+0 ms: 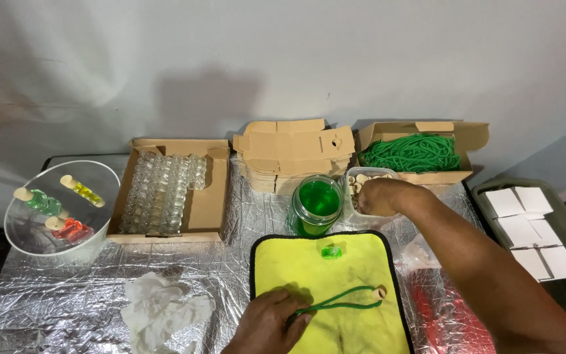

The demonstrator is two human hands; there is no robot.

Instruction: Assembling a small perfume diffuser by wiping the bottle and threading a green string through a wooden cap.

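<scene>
My left hand [266, 324] rests on a yellow cloth [325, 282] and pinches the end of a looped green cord [335, 305] with a cork [379, 294] at its far end. A small green-filled bottle [331, 252] lies on the cloth's far edge. My right hand [378, 196] reaches into a clear tub of corks [369, 177], fingers curled inside it; what it grips is hidden. A jar of green liquid [316, 204] stands just left of that tub.
A cardboard tray of empty glass bottles [165, 187] sits at left, a clear bowl [60, 210] with corked coloured bottles further left. Flat cardboard boxes [293, 151], a box of green cord [414, 154], white boxes in a green tray [532, 229], crumpled tissue [162, 308].
</scene>
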